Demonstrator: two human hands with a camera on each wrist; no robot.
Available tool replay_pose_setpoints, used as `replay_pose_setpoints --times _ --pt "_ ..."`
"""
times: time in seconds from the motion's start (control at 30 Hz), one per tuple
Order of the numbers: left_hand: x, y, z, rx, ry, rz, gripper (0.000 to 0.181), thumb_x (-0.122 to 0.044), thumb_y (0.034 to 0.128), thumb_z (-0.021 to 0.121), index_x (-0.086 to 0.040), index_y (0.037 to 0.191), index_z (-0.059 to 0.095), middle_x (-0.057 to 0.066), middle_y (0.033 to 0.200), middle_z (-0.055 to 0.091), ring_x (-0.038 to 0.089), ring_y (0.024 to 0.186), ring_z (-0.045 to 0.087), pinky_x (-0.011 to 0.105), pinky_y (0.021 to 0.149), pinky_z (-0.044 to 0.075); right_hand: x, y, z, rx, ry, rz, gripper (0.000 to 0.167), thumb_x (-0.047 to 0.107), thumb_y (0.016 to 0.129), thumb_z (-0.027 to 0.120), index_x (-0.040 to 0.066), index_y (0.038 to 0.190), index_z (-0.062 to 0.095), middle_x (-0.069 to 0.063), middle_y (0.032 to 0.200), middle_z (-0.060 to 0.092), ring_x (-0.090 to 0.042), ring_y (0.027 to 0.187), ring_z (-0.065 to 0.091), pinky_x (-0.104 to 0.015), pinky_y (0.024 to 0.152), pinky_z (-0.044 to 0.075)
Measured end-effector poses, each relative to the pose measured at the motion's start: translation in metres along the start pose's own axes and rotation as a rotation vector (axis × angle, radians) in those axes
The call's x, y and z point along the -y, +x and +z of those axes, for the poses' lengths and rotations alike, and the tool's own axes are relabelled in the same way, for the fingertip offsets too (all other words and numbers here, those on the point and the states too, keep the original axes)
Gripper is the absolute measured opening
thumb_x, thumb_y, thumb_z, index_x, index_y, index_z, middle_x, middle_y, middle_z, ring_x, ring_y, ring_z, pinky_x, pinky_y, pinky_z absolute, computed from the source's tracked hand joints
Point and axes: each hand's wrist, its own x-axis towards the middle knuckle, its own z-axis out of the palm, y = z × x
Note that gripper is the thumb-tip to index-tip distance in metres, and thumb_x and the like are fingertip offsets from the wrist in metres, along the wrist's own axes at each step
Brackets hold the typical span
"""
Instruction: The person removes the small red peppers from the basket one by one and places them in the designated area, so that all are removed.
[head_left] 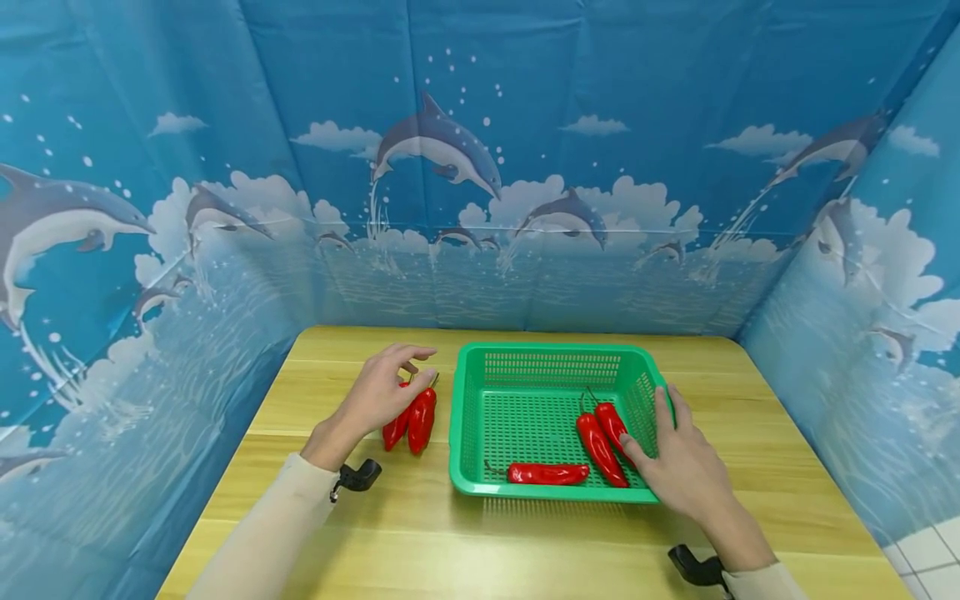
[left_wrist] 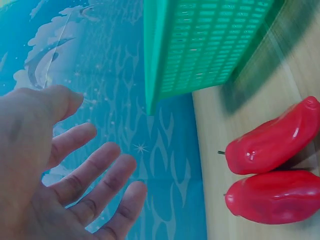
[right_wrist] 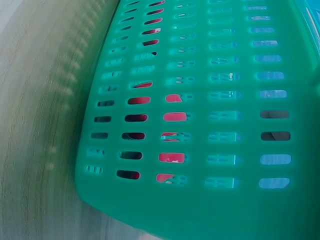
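Observation:
In the head view, my left hand (head_left: pixel 382 392) is just above two red peppers (head_left: pixel 422 423) lying side by side on the table. Its fingers are loosely bent and hold nothing; the left wrist view shows the same hand (left_wrist: pixel 85 185) apart from both peppers (left_wrist: pixel 272 140). A green plastic basket (head_left: pixel 467 417) stands to their right. Inside it are two slanting red peppers (head_left: pixel 597 450) and one lying crosswise pepper (head_left: pixel 549 474). My right hand (head_left: pixel 688 471) rests at the basket's right rim, thumb inside, fingers fairly straight. Only the perforated basket wall (right_wrist: pixel 200 212) shows in the right wrist view.
The wooden table (head_left: pixel 525 554) extends around the basket on all sides. Behind it and at both sides hangs a blue dolphin-print curtain (head_left: pixel 465 283). Pale floor tiles (head_left: pixel 926 550) show at the lower right.

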Motion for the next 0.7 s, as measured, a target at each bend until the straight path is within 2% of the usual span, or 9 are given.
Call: replay_pose_setpoints --times 0.2,0.3,0.47,0.7 --pt "-0.008 0.003 -0.001 0.035 0.006 0.012 0.046 -0.028 0.1146 0.077 -0.016 0.159 0.073 0.014 0.153 0.074 0.038 0.125 0.077 0.053 0.100 0.069 -0.001 0.000 0.001 0.000 -0.001 0.001 0.111 0.059 0.116 0.063 -0.008 0.183 0.006 -0.042 0.188 0.010 -0.071 0.122 0.068 -0.067 0.077 0.064" --pt "-0.011 0.005 -0.001 0.054 0.022 0.017 0.047 -0.029 0.1145 0.077 -0.017 0.160 0.071 0.012 0.150 0.073 0.039 0.127 0.076 0.052 0.098 0.068 0.000 0.000 0.001 0.003 -0.002 0.003 0.111 0.059 0.116 0.063 -0.008 0.183 0.005 -0.042 0.188 0.009 -0.071 0.122 0.068 -0.066 0.077 0.064" --pt "-0.015 0.006 0.001 0.098 0.046 0.022 0.049 -0.033 0.1153 0.076 -0.020 0.162 0.069 0.009 0.151 0.072 0.036 0.129 0.075 0.053 0.101 0.067 0.000 -0.001 0.002 0.001 -0.002 0.004 0.111 0.060 0.116 0.063 -0.008 0.184 0.006 -0.041 0.189 0.009 -0.070 0.121 0.069 -0.062 0.073 0.064" --pt "-0.023 0.008 0.004 0.159 0.065 0.063 0.053 -0.031 0.1157 0.076 -0.017 0.166 0.066 0.010 0.153 0.069 0.032 0.127 0.074 0.054 0.106 0.066 0.000 0.000 0.001 -0.004 -0.008 0.001 0.111 0.060 0.117 0.062 -0.008 0.184 0.006 -0.041 0.189 0.010 -0.069 0.121 0.070 -0.065 0.076 0.064"
